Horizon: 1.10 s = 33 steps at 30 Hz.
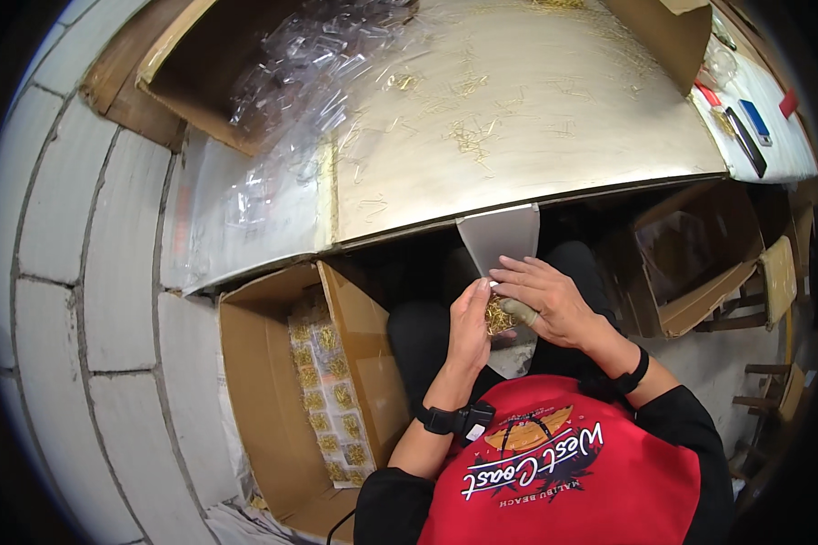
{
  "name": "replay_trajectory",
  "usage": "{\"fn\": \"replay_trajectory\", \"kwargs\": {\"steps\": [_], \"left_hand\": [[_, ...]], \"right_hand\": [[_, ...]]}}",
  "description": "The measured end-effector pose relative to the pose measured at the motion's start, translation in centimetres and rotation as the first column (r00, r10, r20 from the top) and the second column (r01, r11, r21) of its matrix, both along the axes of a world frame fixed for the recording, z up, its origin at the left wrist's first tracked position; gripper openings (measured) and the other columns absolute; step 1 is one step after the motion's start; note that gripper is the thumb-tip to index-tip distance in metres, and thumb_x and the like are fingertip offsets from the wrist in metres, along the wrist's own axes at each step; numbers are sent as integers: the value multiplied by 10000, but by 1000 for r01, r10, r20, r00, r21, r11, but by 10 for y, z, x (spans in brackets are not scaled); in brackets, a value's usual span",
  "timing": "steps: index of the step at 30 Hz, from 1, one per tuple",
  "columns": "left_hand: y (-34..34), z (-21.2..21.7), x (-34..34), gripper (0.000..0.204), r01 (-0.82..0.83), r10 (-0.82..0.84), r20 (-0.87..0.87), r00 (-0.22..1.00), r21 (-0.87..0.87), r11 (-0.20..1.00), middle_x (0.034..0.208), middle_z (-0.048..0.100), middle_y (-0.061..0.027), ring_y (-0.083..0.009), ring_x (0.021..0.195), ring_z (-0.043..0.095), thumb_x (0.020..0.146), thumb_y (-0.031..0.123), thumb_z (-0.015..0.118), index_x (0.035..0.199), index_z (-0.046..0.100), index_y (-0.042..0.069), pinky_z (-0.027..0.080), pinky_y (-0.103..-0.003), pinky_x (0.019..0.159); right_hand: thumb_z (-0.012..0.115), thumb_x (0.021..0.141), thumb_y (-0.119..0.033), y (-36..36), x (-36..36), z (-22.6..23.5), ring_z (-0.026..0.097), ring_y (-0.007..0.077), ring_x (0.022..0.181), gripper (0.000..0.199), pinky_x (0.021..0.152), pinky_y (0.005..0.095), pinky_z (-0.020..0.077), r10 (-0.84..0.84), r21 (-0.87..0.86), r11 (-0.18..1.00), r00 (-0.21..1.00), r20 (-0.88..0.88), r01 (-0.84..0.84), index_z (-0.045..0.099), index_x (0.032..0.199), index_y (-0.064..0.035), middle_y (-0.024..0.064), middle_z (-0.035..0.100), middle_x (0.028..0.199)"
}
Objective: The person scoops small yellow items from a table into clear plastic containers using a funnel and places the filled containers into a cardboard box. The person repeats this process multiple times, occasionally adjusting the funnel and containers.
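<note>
The left hand [469, 329] pinches a small packet of gold-coloured pins [499, 319] above the lap [420, 341], near the counter [573, 136]; the right hand [547, 298], fingers loosely extended, seemingly grips its top edge.

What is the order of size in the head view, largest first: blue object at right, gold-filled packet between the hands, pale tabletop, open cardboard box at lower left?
1. Pale tabletop
2. Open cardboard box
3. Gold-filled packet and blue object: too alike to rank; the packet is partly hidden.
</note>
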State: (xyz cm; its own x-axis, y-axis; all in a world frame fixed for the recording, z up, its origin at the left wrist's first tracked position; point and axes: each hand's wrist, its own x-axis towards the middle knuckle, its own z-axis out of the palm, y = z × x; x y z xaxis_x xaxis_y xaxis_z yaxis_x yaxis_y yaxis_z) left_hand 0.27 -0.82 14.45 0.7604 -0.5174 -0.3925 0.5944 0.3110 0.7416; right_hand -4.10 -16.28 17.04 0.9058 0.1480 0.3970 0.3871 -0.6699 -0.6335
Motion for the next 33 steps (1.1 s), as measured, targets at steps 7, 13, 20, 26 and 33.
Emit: {"fn": "replay_trajectory", "kwargs": {"steps": [7,13,20,26,33], "left_hand": [[3,9,1,302,-34,33,-17,999,-94,995,921,637,-78,-129,706,653,965,278,461,1091,546,18,561,-254,467],[4,5,2,272,-56,57,8,998,-43,997,925,636,-94,-145,709,659,933,240,530,1071,550,6,564,-254,468],[0,4,2,289,-40,41,17,999,-61,997,959,631,-101,-152,726,660,944,252,510,1086,545,2,565,-254,479],[-3,3,2,363,-20,19,-16,1000,-66,998,919,640,-95,-145,716,660,969,328,443,1094,545,2,557,-253,464],[-4,3,2,273,-52,52,-7,999,-30,998,888,642,-74,-132,700,662,952,264,496,1066,556,22,558,-243,454]], "right_hand": [[549,876,-143,-9,-3,8,478,335,1215,402,1010,455,372,-79,136,988,996,31,74,501,1255,-15,167,548,1241],[586,825,-92,-7,-11,11,464,336,1229,487,1007,454,376,-101,-65,992,993,67,105,460,1289,-19,164,518,1279],[588,811,-76,-10,-13,3,397,320,1290,490,1027,497,335,-82,20,996,997,3,82,472,1287,-51,135,515,1292],[593,815,-83,-14,-13,2,374,300,1310,485,1054,529,277,-10,-147,989,1000,-18,7,482,1286,-74,80,526,1293],[582,835,-95,-19,-12,2,446,302,1257,453,1041,486,324,34,48,998,999,33,-35,491,1278,-64,110,539,1274]]}}
